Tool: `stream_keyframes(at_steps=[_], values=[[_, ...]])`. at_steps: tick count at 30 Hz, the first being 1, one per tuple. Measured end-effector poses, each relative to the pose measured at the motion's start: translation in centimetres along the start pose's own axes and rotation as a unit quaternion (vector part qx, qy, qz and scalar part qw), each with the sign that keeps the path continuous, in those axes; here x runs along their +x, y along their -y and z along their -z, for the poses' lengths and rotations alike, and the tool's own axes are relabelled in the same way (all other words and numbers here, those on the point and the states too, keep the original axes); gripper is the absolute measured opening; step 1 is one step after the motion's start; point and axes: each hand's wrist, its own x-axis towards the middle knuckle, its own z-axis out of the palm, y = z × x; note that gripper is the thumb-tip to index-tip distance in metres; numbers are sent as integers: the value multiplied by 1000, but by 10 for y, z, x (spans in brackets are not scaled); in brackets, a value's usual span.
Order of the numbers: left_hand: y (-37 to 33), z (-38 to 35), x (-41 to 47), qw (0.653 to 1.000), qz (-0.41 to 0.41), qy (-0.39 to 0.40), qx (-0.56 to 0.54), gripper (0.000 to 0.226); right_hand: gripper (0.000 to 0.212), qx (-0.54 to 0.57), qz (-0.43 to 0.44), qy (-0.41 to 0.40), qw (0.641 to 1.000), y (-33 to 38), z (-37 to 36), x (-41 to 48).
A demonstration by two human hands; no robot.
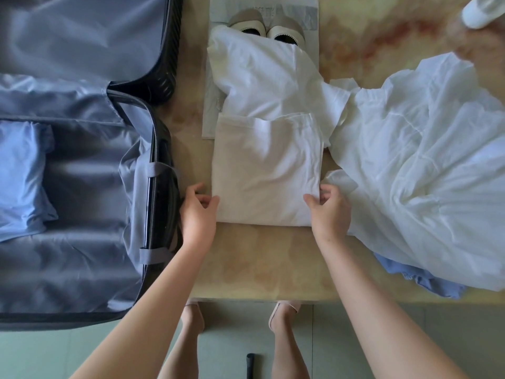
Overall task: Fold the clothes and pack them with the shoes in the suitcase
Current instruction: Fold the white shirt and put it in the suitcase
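A folded white garment (266, 170) lies on the table in front of me. My left hand (198, 212) grips its near left corner and my right hand (329, 210) pinches its near right corner. Behind it lies an unfolded white garment (262, 80), partly covering a pair of beige shoes (266, 27) that stand on a sheet of paper. A large crumpled white garment (426, 165) spreads over the right of the table, with a blue garment (415, 277) peeking from under it. The open suitcase (82, 187) on the left holds a folded light-blue garment (21, 179).
The marbled table (259, 263) ends at its near edge just above my feet. A white object (481, 10) is at the far right corner. A small black object (250, 365) lies on the floor between my legs.
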Motion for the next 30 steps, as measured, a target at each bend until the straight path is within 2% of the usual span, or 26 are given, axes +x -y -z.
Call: stream_keyframes(at_steps=[3,7,13,19,22,25,30], values=[[0,4,-4,999,-1,-1,-37,44,13,15,11,1,1000,-3,5,0],[4,8,-14,999,-18,10,-49,42,16,111,-9,30,993,-8,14,-6],[15,15,-34,997,-53,-11,-55,30,4,192,0,-6,981,-23,28,-20],[33,13,-51,999,-15,14,-43,34,5,166,18,-6,986,-39,29,-31],[30,12,-50,998,1,33,-49,46,6,158,20,40,986,-43,28,-37],[26,13,-46,997,20,55,-48,64,19,90,34,110,989,-54,26,-39],[30,15,-49,998,12,50,-46,61,12,122,30,123,984,-67,37,-39]])
